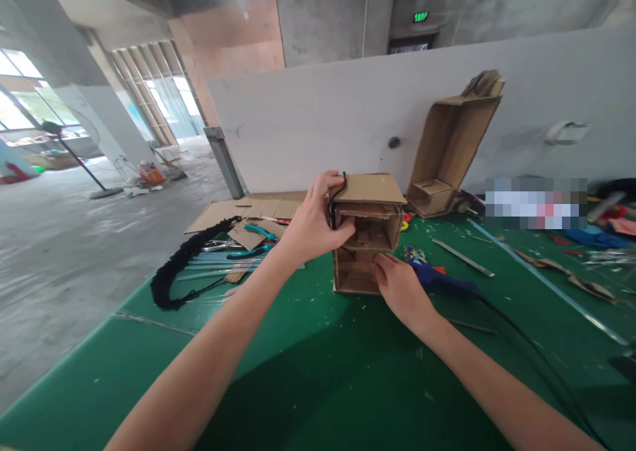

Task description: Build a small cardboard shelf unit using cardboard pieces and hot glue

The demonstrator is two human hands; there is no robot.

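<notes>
A small cardboard box (pixel 370 189) with an upper and a lower open compartment stands upright on the green table. My left hand (pixel 318 219) grips its upper left side, thumb inside the upper compartment and fingers over the top edge. A black cord (pixel 342 185) hangs over that same corner beside my fingers. At the lower compartment is my right hand (pixel 397 285), its fingers bent at the opening near the right side; the fingertips are partly hidden inside. Just right of this hand lies a dark blue tool (pixel 447 284) with a black cable.
Left on the green table (pixel 149 358) are a black fuzzy strip (pixel 166 279), teal-handled pliers (pixel 258 231), clear sticks and flat cardboard (pixel 273 204). A taller cardboard piece (pixel 452 136) stands behind, against the white partition (pixel 308 120). Metal strips (pixel 462 257) and scraps lie right.
</notes>
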